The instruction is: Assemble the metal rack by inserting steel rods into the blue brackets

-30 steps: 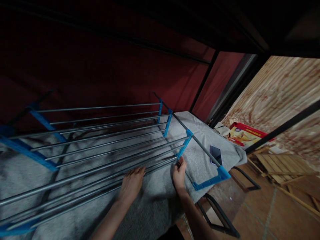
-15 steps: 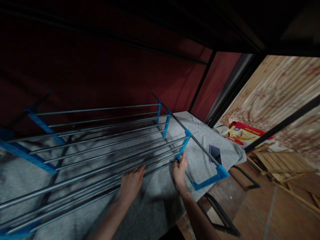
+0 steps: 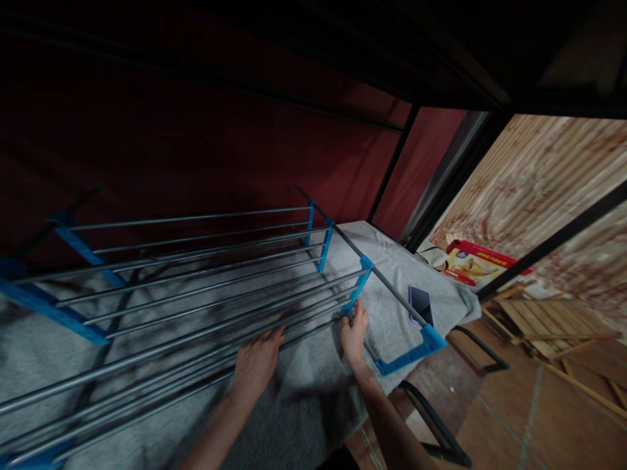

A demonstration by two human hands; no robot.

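A shoe rack of grey metal tubes (image 3: pixel 196 329) and blue plastic brackets (image 3: pixel 361 285) lies across the grey cloth. My left hand (image 3: pixel 258 358) is closed over the front lower tubes, its fingertips hidden behind them. At the right end of those tubes, my right hand (image 3: pixel 354 329) pinches the lower end of a blue bracket, where a tube meets it. Its thumb and fingers are close together, and the exact contact is partly covered. To the right, a blue corner bracket (image 3: pixel 411 353) joins the end of the side pole (image 3: pixel 392 287).
A phone (image 3: pixel 420 305) rests on the grey cloth (image 3: pixel 382 251) beyond the side pole. Black metal frame posts (image 3: pixel 458 173) rise at the right. A red and yellow box (image 3: pixel 482 262) and a folded wooden stand (image 3: pixel 553 323) are farther right. A dark red curtain hangs behind.
Both hands keep nearly the same hold on the rack. The view has shifted slightly; the right fingers have moved very little at the bracket.
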